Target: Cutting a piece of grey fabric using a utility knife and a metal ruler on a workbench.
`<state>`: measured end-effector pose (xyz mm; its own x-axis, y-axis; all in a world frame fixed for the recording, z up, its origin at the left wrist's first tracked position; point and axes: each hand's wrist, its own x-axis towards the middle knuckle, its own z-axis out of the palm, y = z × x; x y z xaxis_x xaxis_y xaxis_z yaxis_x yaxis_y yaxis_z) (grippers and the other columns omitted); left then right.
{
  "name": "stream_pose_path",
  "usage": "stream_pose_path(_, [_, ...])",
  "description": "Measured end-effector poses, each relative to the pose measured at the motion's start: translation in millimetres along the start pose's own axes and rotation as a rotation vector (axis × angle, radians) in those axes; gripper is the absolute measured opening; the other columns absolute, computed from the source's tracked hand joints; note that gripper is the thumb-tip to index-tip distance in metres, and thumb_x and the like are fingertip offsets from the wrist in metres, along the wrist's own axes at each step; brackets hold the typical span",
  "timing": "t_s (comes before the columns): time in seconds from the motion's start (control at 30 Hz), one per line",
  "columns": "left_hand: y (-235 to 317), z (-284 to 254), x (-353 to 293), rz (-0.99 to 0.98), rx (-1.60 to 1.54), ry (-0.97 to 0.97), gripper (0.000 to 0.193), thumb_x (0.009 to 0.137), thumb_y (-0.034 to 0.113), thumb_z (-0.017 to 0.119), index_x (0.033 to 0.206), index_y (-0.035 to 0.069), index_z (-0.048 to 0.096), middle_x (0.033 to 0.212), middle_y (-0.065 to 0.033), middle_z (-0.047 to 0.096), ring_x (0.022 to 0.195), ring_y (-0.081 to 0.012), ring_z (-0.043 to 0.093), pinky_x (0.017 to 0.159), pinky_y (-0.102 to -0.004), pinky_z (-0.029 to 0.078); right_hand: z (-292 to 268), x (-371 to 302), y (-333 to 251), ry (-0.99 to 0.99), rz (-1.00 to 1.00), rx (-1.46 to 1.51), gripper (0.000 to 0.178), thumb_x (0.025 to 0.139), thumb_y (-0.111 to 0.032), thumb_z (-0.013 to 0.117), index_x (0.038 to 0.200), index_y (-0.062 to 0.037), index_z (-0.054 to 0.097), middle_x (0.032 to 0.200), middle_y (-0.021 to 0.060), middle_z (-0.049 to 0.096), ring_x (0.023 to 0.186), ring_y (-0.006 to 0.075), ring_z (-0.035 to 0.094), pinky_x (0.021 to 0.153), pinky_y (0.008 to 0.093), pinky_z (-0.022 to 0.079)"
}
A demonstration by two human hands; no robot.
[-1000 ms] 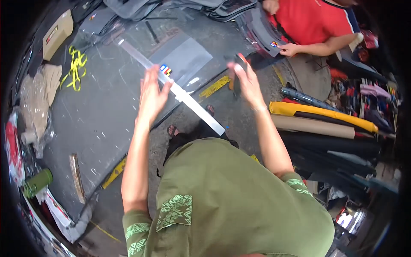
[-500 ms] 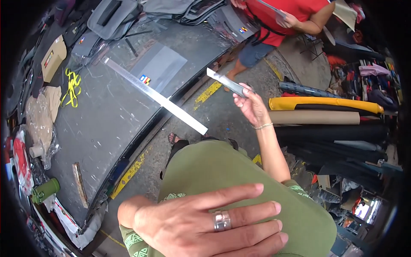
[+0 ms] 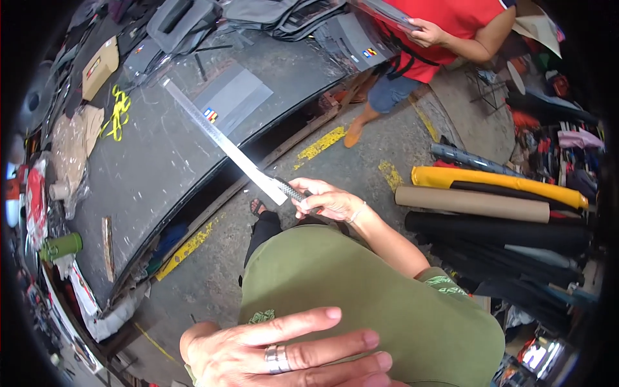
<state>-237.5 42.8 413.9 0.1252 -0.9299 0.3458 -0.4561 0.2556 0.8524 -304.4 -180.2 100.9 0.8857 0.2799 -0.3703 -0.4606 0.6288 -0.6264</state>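
Observation:
My right hand (image 3: 329, 201) grips a utility knife (image 3: 291, 189) by its dark, textured handle. The knife's front end points at the near end of a long metal ruler (image 3: 222, 143) and overlaps it in view; whether they touch, I cannot tell. That ruler lies slantwise on the dark table, its near end sticking out past the edge. Beneath or beside it is a flat grey sheet (image 3: 242, 100) with a small coloured label. Close to the camera, in front of my green shirt, my left hand (image 3: 284, 355) is spread with nothing in it, a ring on one finger.
A dark worktable (image 3: 155, 174) curves along the left, carrying grey bags (image 3: 180, 26), yellow strap (image 3: 117, 113), a wood strip (image 3: 108, 248) and a green cylindrical item (image 3: 61, 247). A person in red (image 3: 445, 26) stands at the far side. Material rolls (image 3: 474, 205) lie at right.
My right hand has come down and left with the knife, from above the floor to the ruler's near end. My left hand has shifted lower and left, still spread.

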Motion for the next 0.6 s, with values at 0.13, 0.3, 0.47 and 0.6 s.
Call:
stream_pose_path(0.13, [-5.5, 1.8, -27.6, 0.094, 0.059, 0.048, 0.010, 0.086, 0.008, 0.073, 0.092, 0.000, 0.071, 0.100, -0.0166, 0.079, 0.108, -0.0332, 0.075, 0.108, -0.0531, 0.049, 9.2, 41.9, -9.7, 0.082, -0.031, -0.485, 0.031, 0.099, -0.026, 0.068, 0.119, -0.0031, 0.060, 0.093, -0.0010, 0.060, 0.081, 0.0086, 0.061, 0.067, 0.0261, 0.046])
stream_pose_path(0.3, [-22.1, -30.6, -43.8, 0.212, 0.002, -0.045, 0.016, 0.084, 0.007, 0.076, 0.096, 0.001, 0.067, 0.111, -0.0193, 0.077, 0.117, -0.0396, 0.070, 0.109, -0.0586, 0.047, 13.4, 83.8, -8.8, 0.348, -0.326, -1.382, 0.041, 0.097, -0.032, 0.063, 0.113, 0.0060, 0.061, 0.113, 0.0238, 0.062, 0.109, 0.0409, 0.062, 0.095, 0.0460, 0.050])
stream_pose_path(0.47, [-42.9, -57.3, -77.9, 0.325, -0.096, 0.006, 0.035, 0.082, 0.008, 0.081, 0.115, -0.001, 0.071, 0.125, -0.0188, 0.073, 0.124, -0.0401, 0.066, 0.111, -0.0552, 0.047, 29.0, 111.4, 7.5, 0.392, -0.220, -1.430, 0.042, 0.097, -0.030, 0.063, 0.116, 0.0078, 0.060, 0.123, 0.0260, 0.059, 0.112, 0.0426, 0.062, 0.097, 0.0455, 0.050])
stream_pose_path(0.6, [-88.8, -108.0, -122.8, 0.412, -0.152, 0.063, 0.018, 0.096, 0.017, 0.066, 0.108, 0.012, 0.078, 0.113, -0.0004, 0.077, 0.115, -0.0293, 0.071, 0.108, -0.0560, 0.048, 36.2, 133.7, 30.7, 0.721, -0.072, -1.179, 0.040, 0.094, -0.031, 0.071, 0.109, 0.0019, 0.055, 0.096, 0.0277, 0.067, 0.096, 0.0486, 0.067, 0.082, 0.0522, 0.052])
